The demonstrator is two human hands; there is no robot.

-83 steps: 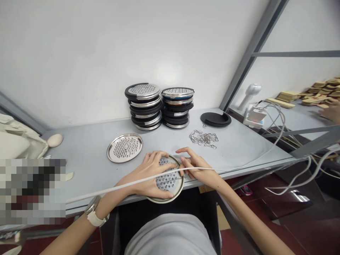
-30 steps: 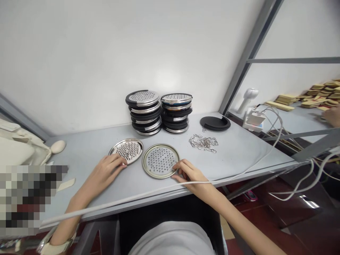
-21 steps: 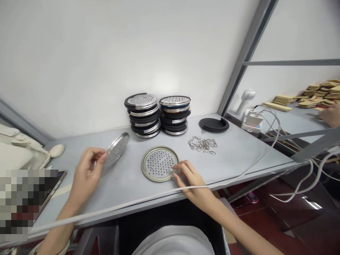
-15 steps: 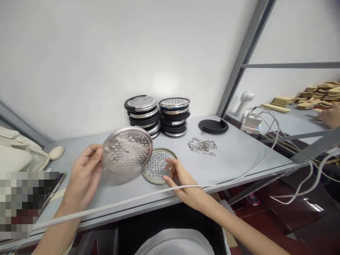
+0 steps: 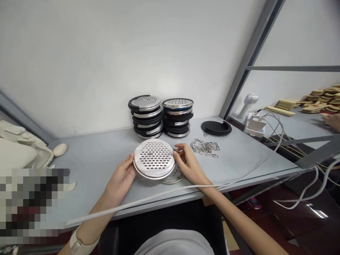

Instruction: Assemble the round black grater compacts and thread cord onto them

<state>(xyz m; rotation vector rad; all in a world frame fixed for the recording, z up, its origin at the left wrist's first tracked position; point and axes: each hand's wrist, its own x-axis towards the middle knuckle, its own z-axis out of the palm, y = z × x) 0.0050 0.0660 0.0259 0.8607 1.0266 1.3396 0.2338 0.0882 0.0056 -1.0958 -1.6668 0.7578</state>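
A round metal disc with slots (image 5: 154, 158) is held up over the shelf. My left hand (image 5: 123, 179) is closed on its left edge. At its right edge is my right hand (image 5: 187, 163), fingers bent, thumb and fingertips touching the rim. A second perforated disc (image 5: 175, 173) lies beneath, partly hidden by the held disc and my right hand. Behind stand two stacks of metal discs with black rings, a left stack (image 5: 147, 117) and a right stack (image 5: 178, 117). Metal clips (image 5: 204, 147) lie in a pile to the right, in front of a black ring-edged lid (image 5: 216, 128).
A white cable (image 5: 170, 189) crosses the front of the grey shelf (image 5: 87, 152). An off-white rounded object (image 5: 60, 149) and a bag (image 5: 21, 145) are at left. Beyond the frame at right are wooden pieces (image 5: 316, 101), a white device (image 5: 249, 102) and another person's hand (image 5: 333, 121).
My left hand has brought the metal disc rightward, partly over the lower disc, with a slotted face now showing. My right hand has moved slightly right and up to the held disc's edge.
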